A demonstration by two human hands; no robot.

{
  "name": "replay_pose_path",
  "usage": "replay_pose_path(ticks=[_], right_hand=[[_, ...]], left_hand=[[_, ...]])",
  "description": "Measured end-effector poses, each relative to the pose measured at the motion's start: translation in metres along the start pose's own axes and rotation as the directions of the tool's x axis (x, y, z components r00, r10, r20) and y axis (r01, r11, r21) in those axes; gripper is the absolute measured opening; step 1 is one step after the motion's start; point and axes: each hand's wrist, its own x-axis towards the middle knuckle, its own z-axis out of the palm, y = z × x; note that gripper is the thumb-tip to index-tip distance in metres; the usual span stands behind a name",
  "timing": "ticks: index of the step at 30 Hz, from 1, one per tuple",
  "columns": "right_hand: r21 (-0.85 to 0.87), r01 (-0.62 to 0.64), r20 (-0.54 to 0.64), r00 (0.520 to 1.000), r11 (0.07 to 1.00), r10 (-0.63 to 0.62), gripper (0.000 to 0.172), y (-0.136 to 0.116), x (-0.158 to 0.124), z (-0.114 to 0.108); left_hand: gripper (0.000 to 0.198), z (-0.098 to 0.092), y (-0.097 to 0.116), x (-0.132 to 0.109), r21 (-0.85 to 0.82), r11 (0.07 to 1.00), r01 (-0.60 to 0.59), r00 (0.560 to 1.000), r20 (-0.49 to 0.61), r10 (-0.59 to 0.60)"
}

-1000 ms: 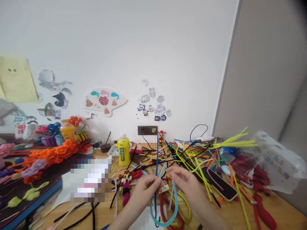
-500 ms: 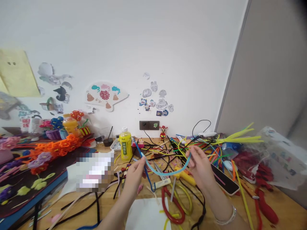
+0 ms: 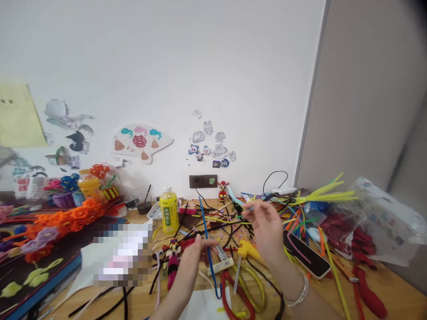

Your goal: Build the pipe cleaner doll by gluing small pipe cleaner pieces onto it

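My left hand (image 3: 191,262) is closed around a dark blue pipe cleaner (image 3: 203,218), which stands nearly upright and curls into a hook at its lower end. Up and to the right, my right hand (image 3: 268,229) pinches a light blue pipe cleaner (image 3: 234,195), whose free end points up and left. Below my hands lie scissors with red handles (image 3: 238,295), a yellow-handled pair (image 3: 258,289) and a yellow glue gun (image 3: 249,250). A small pipe-cleaner figure (image 3: 173,254) rests left of my left hand.
A yellow drink bottle (image 3: 169,211) stands behind my left hand. Loose pipe cleaners (image 3: 328,195) are heaped at back right, above a phone (image 3: 308,255). Orange pipe-cleaner flowers (image 3: 70,218) and a paper sheet (image 3: 83,253) lie left. The wall (image 3: 233,89) closes off the back.
The light blue pipe cleaner was stretched in a curve between both hands; now its left end is out of my left hand. The dark blue one stays in my left hand, which sits lower.
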Motion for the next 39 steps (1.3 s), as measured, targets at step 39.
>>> replay_pose_path(ticks=[39], right_hand=[[-0.305,0.790,0.936,0.351,0.532,0.016,0.018,0.015,-0.001,0.011]], left_hand=[[0.031,-0.011,0.009,0.002,0.506,0.811,-0.294,0.955,0.192,0.226]])
